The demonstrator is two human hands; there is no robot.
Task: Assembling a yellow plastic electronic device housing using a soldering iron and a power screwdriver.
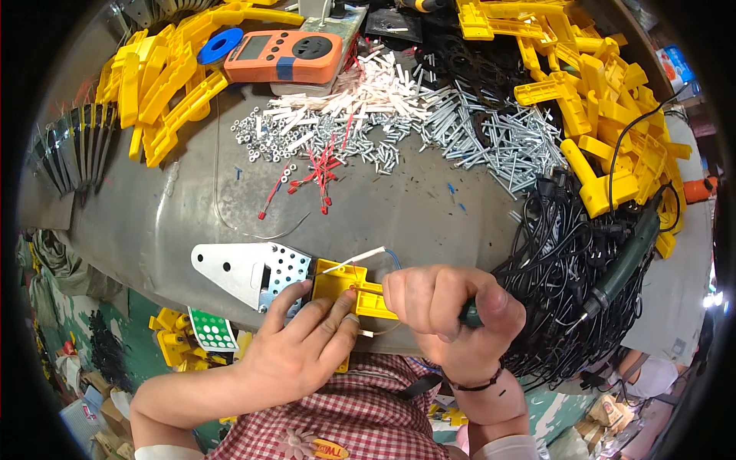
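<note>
At the near edge of the grey metal table [192, 207], my left hand [295, 345] presses down on a yellow plastic housing [337, 282] joined to a perforated silver metal plate [238, 270]. A white sleeved wire [353, 261] and a thin blue wire stick out of the housing's top. My right hand [452, 314] is closed around a dark green tool handle [471, 313], its fingers lying over the housing's right end. The tool's tip is hidden under my fingers.
Heaps of yellow plastic housings [606, 115] lie at the right and upper left. Piles of screws [491, 130], nuts, white sleeves [368, 88] and red wires [318, 172] cover the middle. An orange meter [284, 55], a green power screwdriver [625, 261] and black cables [560, 253] are nearby.
</note>
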